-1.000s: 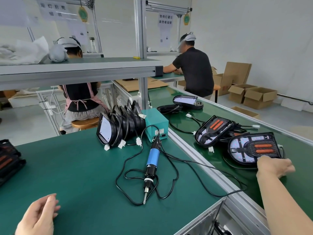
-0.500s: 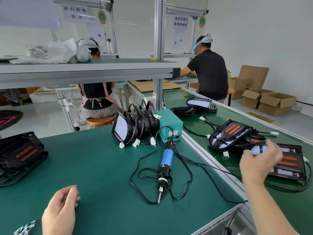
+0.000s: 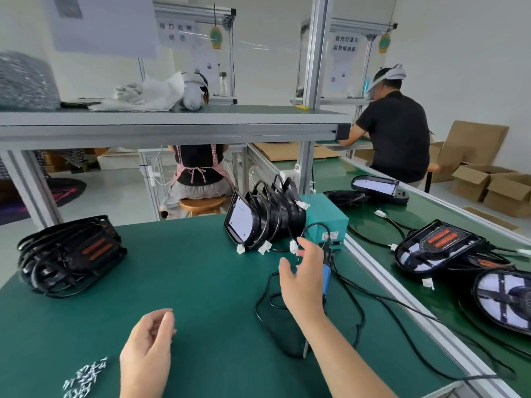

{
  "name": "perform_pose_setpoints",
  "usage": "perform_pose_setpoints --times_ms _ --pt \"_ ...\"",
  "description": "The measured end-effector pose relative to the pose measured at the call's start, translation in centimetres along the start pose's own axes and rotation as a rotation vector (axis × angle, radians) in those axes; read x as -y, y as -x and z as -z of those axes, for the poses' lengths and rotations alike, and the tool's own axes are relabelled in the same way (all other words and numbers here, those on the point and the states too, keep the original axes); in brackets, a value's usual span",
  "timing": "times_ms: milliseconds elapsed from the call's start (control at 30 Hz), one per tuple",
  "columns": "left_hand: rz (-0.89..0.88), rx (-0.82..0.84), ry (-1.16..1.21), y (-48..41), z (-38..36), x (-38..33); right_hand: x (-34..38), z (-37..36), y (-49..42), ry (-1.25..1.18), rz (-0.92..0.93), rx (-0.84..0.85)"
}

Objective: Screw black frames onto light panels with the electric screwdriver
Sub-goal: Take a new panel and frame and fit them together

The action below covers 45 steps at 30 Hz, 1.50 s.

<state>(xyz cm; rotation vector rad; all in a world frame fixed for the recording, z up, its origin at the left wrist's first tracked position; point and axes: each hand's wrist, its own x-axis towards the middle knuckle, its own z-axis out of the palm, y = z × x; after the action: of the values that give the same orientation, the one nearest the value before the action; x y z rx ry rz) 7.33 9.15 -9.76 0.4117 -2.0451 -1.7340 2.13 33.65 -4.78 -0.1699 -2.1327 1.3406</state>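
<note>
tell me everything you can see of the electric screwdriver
The electric screwdriver lies on the green mat, mostly hidden behind the open right hand. A blue, plastic-looking barrel shows beside the palm. A black upper end points toward the teal power box, and a thin metal bit tip pokes out by the forearm. Its black cord loops loosely around it. Whether the hand touches it cannot be told.

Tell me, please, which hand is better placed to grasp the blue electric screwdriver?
Right hand: its open fingers hover beside the blue electric screwdriver; the left hand is farther away.
</note>
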Motion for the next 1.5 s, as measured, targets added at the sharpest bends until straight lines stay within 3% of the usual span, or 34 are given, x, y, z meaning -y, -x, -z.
perform_pose_setpoints --times_ms 133,367,767,1000,1500 --pt "-0.011 0.008 0.010 0.1 -0.1 0.0 1.5 -3.8 -3.8 0.152 0.087 0.076" --pt "-0.002 0.001 0.023 0.0 0.1 0.0 3.5 -8.6 -9.1 0.624 0.338 0.081" --pt "-0.012 -0.007 0.008 0.2 -0.3 -0.2 3.9 -12.0 -14.1 1.160 0.342 0.254" --pt "-0.011 -0.003 0.005 0.0 -0.2 -0.2 3.6 -12.7 -14.8 1.112 0.317 0.358" --pt "0.008 0.024 -0.003 0.0 0.0 -0.5 3.2 -10.6 -14.4 0.954 0.344 0.377"
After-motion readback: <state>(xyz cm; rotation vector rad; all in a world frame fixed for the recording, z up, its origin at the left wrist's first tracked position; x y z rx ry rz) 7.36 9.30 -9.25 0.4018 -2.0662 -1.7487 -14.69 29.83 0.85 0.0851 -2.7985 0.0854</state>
